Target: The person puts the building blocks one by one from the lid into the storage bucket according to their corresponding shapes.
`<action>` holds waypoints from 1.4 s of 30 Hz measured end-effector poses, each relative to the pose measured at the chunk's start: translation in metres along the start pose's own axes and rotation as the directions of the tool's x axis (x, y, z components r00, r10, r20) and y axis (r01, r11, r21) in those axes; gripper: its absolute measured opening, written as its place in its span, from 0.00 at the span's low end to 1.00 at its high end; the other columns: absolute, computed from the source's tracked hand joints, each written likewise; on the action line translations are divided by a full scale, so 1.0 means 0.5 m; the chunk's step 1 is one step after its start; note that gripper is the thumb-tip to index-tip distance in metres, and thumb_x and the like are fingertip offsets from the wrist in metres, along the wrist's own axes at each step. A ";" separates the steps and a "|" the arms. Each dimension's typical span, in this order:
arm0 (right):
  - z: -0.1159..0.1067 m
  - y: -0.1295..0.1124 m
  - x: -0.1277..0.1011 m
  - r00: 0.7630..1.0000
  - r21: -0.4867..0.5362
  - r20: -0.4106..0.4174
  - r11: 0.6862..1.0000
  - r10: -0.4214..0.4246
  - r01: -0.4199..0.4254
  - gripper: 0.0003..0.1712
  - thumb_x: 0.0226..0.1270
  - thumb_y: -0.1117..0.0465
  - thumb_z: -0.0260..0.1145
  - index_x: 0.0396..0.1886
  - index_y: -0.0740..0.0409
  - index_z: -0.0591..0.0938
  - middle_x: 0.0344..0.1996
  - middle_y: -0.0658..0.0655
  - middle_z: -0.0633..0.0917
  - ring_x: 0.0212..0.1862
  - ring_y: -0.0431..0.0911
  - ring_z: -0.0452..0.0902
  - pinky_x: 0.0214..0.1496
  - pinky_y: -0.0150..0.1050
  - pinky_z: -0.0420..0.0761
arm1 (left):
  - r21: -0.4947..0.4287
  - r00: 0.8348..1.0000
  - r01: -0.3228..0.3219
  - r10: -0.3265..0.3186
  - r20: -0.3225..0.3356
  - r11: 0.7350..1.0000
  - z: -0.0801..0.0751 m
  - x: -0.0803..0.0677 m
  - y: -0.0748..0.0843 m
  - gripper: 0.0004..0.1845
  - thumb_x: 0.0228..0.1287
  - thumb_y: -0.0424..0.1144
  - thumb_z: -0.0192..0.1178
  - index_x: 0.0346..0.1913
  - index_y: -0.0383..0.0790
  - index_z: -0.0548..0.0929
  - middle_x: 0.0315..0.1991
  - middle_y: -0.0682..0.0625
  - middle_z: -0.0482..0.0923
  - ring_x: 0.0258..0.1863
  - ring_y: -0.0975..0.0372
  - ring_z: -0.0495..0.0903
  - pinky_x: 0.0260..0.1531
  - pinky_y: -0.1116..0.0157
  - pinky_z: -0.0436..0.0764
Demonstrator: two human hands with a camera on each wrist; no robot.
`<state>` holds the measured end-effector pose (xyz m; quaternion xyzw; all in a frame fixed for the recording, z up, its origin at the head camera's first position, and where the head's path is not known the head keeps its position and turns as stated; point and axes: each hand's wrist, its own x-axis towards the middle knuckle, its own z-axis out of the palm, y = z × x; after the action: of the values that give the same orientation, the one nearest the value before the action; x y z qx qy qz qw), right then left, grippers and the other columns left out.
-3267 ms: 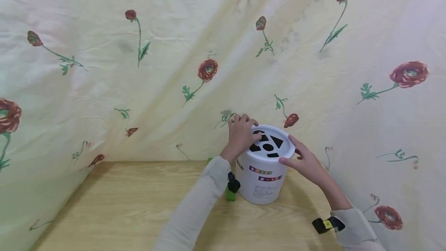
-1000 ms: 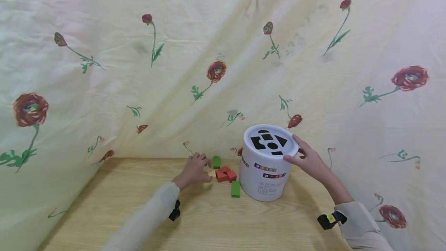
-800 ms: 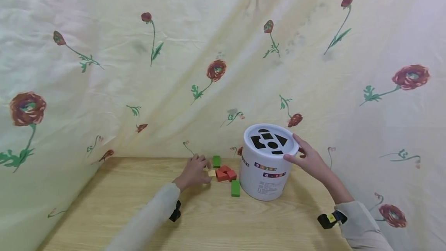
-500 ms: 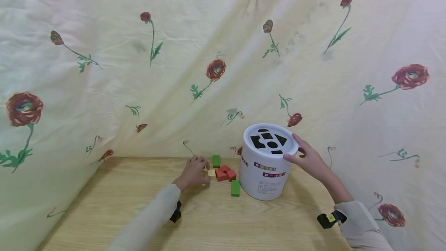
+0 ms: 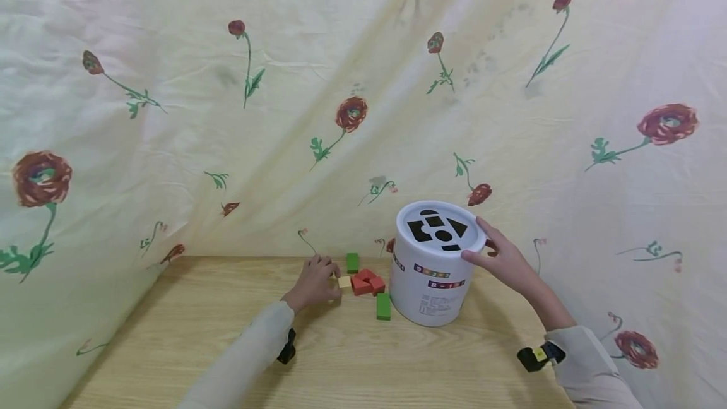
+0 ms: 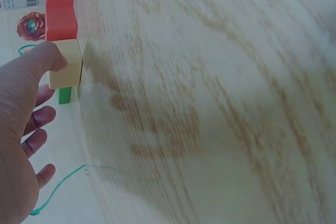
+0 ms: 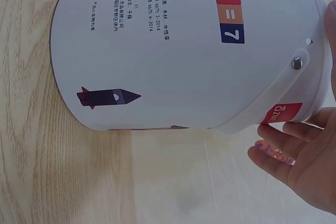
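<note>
The left hand (image 5: 311, 281) pinches a small beige block (image 5: 344, 281) lying near the surface's far edge, beside red blocks (image 5: 366, 283). The right hand (image 5: 502, 262), fingers relaxed, steadies the lid rim of the white shape-sorter bucket (image 5: 430, 283) standing near the far right corner.

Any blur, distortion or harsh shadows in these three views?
Head view: sharp, evenly lit, soft shadow under the white bucket. Left wrist view: table grain bowed by the lens, thumb slightly soft. Right wrist view: bucket print crisp, fingers at the edge blurred.
</note>
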<state>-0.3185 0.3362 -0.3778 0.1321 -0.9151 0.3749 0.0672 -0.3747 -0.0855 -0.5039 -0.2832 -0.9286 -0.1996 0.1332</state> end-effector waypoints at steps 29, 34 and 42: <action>-0.003 -0.008 -0.001 1.000 0.001 0.004 1.000 0.011 -0.011 0.57 0.70 0.44 0.68 0.83 0.59 0.45 0.79 0.72 0.55 0.73 0.74 0.59 0.68 0.74 0.63 | -0.140 0.989 0.139 -0.132 0.062 0.980 -0.061 0.007 0.003 0.15 0.49 0.39 0.78 0.38 0.38 0.85 0.40 0.44 0.81 0.42 0.56 0.70 0.45 0.54 0.72; -0.002 -0.010 -0.002 1.000 0.008 0.005 1.000 0.008 -0.008 0.57 0.70 0.44 0.68 0.83 0.59 0.45 0.79 0.72 0.56 0.73 0.74 0.59 0.67 0.74 0.63 | -0.149 0.993 0.113 -0.107 0.053 0.982 -0.094 0.021 0.006 0.14 0.50 0.39 0.77 0.38 0.39 0.85 0.40 0.45 0.81 0.42 0.56 0.69 0.45 0.51 0.70; 0.000 -0.009 -0.002 1.000 0.017 0.007 1.000 0.005 -0.005 0.56 0.70 0.45 0.68 0.83 0.58 0.45 0.79 0.72 0.56 0.73 0.74 0.59 0.67 0.74 0.63 | -0.182 0.995 0.097 -0.099 -0.004 0.979 -0.157 0.059 0.041 0.14 0.48 0.39 0.77 0.38 0.41 0.86 0.38 0.50 0.81 0.45 0.53 0.73 0.51 0.52 0.68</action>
<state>-0.3162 0.3334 -0.3749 0.1317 -0.9125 0.3824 0.0621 -0.3760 -0.0911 -0.4178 -0.2468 -0.9184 -0.2916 0.1031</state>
